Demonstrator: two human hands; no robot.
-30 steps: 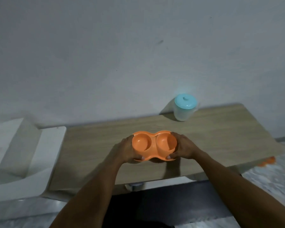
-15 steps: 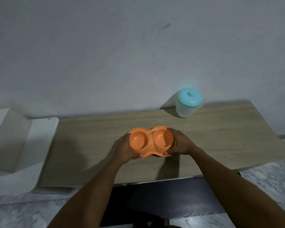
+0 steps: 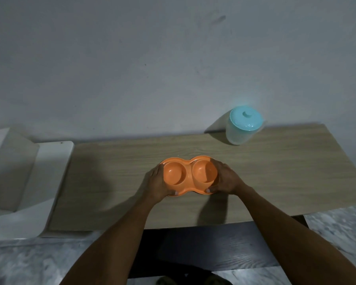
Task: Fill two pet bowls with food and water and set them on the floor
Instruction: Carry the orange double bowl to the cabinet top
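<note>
An orange double pet bowl (image 3: 189,175) with two round wells, both empty, is at the middle of the wooden table (image 3: 275,171). My left hand (image 3: 155,183) grips its left end and my right hand (image 3: 226,177) grips its right end. Whether the bowl rests on the tabletop or hangs just above it, I cannot tell. A translucent jug with a light blue lid (image 3: 244,125) stands upright at the table's back right, near the wall.
A white chair or seat (image 3: 29,182) stands against the table's left end. A grey wall runs behind the table. Below the front edge are a dark lower shelf (image 3: 214,249) and a marbled grey floor (image 3: 337,229).
Both hands have carried the orange bowl a little farther in over the table, away from its front edge. The view has tilted down and drawn closer.
</note>
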